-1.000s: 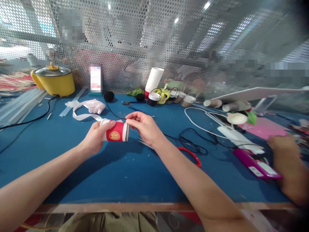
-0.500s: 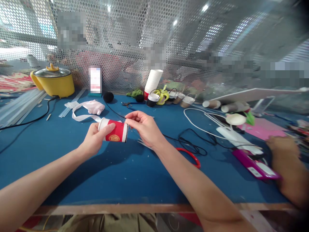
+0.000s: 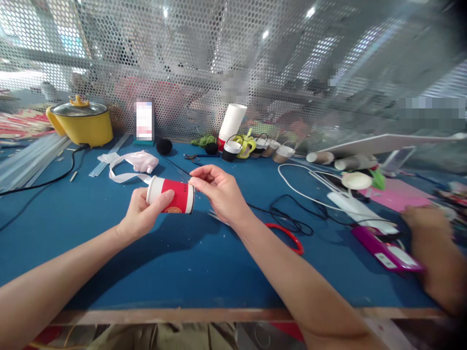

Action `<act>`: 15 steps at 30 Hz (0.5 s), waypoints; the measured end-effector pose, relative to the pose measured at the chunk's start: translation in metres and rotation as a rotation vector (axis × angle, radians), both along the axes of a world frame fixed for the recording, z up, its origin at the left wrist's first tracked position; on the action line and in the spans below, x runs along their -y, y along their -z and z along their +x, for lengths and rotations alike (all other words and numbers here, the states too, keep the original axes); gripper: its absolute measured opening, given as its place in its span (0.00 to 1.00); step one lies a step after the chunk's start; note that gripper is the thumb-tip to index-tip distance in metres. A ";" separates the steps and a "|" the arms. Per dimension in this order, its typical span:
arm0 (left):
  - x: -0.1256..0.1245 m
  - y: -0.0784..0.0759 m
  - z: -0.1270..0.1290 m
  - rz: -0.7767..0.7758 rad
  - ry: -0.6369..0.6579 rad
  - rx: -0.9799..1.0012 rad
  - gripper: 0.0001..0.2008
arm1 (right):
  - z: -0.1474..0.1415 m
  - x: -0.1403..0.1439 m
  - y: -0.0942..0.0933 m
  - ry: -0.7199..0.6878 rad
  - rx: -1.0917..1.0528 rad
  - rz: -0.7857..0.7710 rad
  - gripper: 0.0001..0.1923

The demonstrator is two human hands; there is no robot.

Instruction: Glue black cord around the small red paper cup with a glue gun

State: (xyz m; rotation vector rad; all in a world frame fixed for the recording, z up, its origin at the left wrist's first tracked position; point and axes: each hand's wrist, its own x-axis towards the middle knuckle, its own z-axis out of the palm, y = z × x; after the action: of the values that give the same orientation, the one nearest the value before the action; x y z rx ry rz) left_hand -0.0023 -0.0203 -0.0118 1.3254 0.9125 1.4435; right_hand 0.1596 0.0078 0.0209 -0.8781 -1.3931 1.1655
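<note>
The red paper cup has rolled a little in the left hand over the last second: its gold emblem, earlier facing the camera, now sits low on the underside, nearly out of sight, so a fresh stretch of the wall faces up. The cup lies on its side above the blue table, the left fingers wrapped round its white base end. The right hand stays at the rim, thumb and forefinger pinched on its edge. The emblem is too small to read; the card by the mesh is blurred.
</note>
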 end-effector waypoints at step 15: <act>-0.002 0.004 -0.001 0.070 0.016 -0.015 0.12 | 0.002 -0.002 0.001 0.059 0.089 0.013 0.10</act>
State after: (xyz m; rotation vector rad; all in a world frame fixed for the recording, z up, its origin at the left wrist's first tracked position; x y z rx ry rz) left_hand -0.0037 -0.0185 -0.0155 1.3941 0.8666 1.4668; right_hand 0.1620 0.0102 0.0203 -0.9652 -1.4351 1.0834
